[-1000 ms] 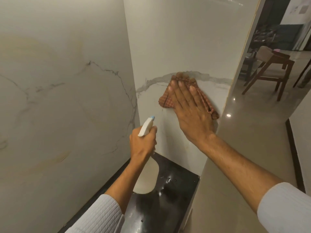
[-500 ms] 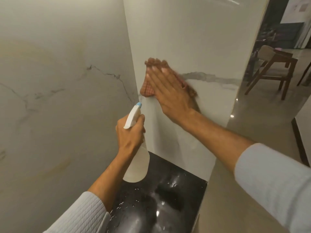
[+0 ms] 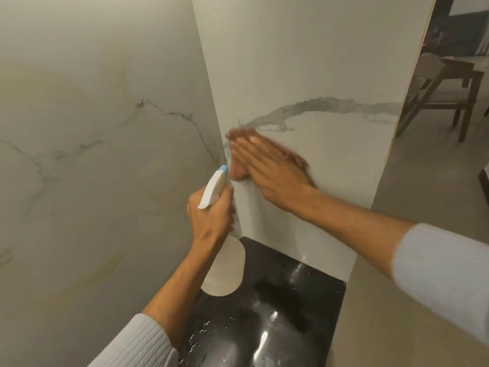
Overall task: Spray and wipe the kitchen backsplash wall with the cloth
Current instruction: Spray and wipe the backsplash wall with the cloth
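Note:
My right hand (image 3: 267, 168) lies flat on a reddish checked cloth (image 3: 297, 160), pressing it against the white marble backsplash wall (image 3: 304, 62) close to the inner corner. Only the cloth's edges show around my fingers and palm, and they are blurred. My left hand (image 3: 211, 215) grips a white spray bottle (image 3: 225, 268) by the neck, its blue-tipped nozzle (image 3: 223, 169) pointing up toward the corner, just left of the cloth.
A second marble wall (image 3: 92, 154) with grey veins and yellowish stains fills the left. A wet black countertop (image 3: 277, 313) lies below. The wall ends at the right in an edge, beyond which are a grey floor and wooden chairs (image 3: 447, 94).
My right hand has slid the cloth leftward along the wall, from near its right edge to the corner, dipping lower in the last half second. My left hand keeps hold of the bottle.

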